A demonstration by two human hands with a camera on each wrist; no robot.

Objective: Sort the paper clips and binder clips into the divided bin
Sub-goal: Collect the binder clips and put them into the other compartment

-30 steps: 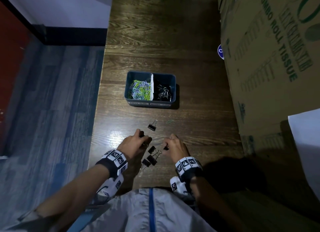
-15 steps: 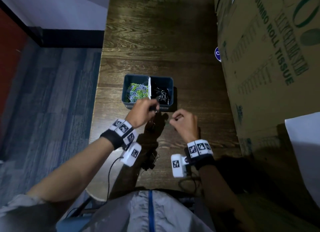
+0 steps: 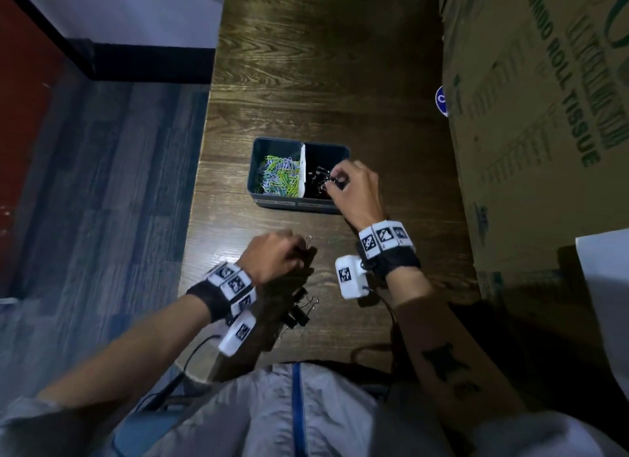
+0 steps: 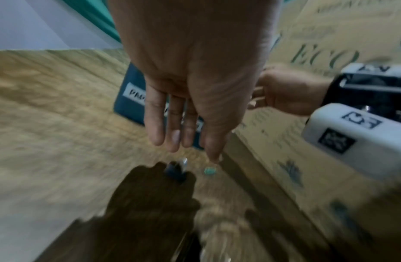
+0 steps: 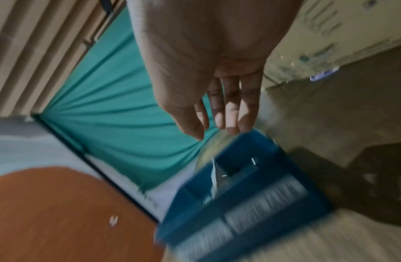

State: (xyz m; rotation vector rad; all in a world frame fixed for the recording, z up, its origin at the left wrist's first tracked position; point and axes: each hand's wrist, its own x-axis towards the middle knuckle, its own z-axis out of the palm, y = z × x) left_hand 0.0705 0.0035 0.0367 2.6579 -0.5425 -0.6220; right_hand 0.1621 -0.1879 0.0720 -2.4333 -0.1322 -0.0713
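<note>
In the divided bin [image 3: 292, 204]: left compartment, coloured paper clips [image 3: 279, 180]; right, black binder clips [image 3: 318, 180]. Above right compartment: right hand [image 3: 354, 187], fingers loosely extended, holding nothing visible. On table [image 3: 391, 122]: several binder clips [image 3: 299, 310] remaining; left hand [image 3: 272, 257], fingers straight, reaching for one.

A large cardboard box [image 3: 537, 116] printed with green letters stands on the dark wooden table [image 3: 306, 65], a round blue sticker [image 3: 441, 101] at its foot. Beyond the fingertips hangs a teal curtain [image 5: 109, 99].
</note>
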